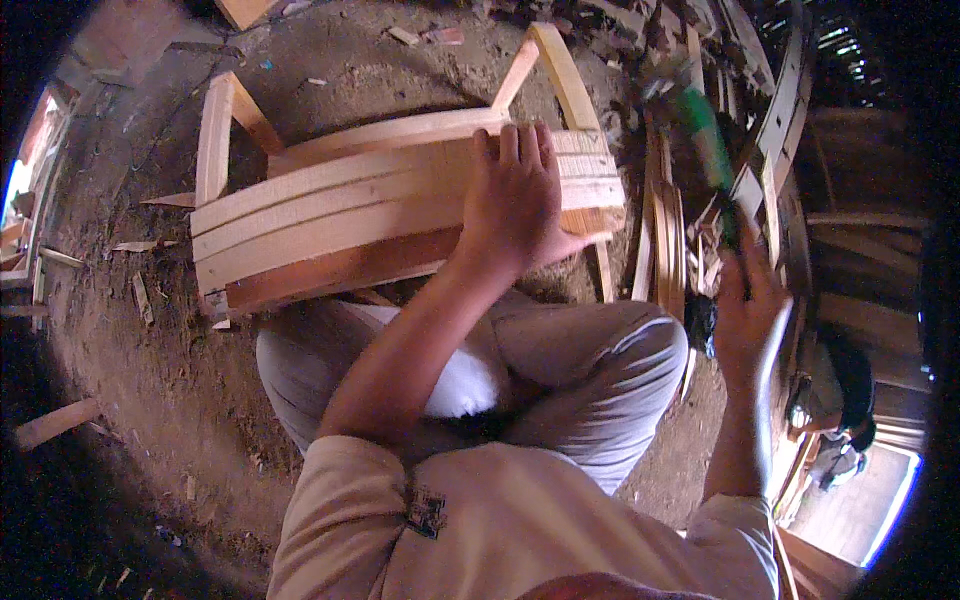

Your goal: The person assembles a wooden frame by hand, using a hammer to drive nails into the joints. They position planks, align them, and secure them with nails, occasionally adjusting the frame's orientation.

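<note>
In front of my knees, a small bench of pale wood (330,205) is tipped so that its slatted top faces me. Two of its legs (215,140) show on the far side. My left hand (515,195) grips the slats right of the middle, fingers over the far edge and thumb stretched along the near side. Out to the right, my right hand (750,300) is closed around the handle of a hammer (708,140). The handle has a green part, and the hammer's head is smeared by motion, raised apart from the bench.
Long wooden strips and scraps (660,220) lie piled on the right. Small offcuts (143,298) are scattered over the dirt floor (130,370), with a short board (58,422) at the far left. Another person (845,390) is at the right rim beside boards.
</note>
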`<control>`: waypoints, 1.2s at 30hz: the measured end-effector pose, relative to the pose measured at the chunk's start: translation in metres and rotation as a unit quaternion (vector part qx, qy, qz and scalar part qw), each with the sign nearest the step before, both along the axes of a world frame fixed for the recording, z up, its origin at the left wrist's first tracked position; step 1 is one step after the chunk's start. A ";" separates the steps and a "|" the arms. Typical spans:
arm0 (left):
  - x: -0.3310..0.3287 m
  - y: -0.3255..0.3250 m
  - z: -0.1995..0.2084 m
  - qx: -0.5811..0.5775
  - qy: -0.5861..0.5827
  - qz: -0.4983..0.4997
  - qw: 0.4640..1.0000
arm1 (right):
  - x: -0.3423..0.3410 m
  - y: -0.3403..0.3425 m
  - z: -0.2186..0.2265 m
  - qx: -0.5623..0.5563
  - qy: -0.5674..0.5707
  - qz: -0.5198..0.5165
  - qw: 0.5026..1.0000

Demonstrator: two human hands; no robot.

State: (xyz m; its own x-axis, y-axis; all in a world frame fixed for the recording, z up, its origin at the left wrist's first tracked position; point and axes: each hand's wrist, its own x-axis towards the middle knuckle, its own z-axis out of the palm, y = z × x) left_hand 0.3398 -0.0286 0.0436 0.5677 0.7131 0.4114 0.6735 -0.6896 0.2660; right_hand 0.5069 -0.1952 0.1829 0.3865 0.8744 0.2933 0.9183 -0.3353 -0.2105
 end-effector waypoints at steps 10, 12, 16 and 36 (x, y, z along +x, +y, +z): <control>-0.001 0.001 0.005 -0.028 0.023 -0.008 0.999 | -0.004 -0.007 -0.014 -0.048 0.027 -0.039 0.998; -0.003 0.001 0.004 -0.008 0.006 -0.010 1.000 | -0.003 -0.005 -0.010 0.100 -0.024 -0.013 0.995; 0.002 -0.001 -0.002 0.021 0.004 -0.018 1.000 | 0.001 -0.012 -0.043 0.016 -0.011 0.009 1.000; 0.001 0.000 0.000 -0.017 -0.021 -0.022 0.999 | -0.011 0.000 -0.020 0.130 0.005 -0.024 0.991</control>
State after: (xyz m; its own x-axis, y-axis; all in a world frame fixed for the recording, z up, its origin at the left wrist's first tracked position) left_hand 0.3409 -0.0282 0.0438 0.5823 0.7014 0.4111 0.6299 -0.7089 0.3174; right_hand 0.4955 -0.1951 0.1625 0.4305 0.7501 0.5020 0.8998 -0.3127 -0.3044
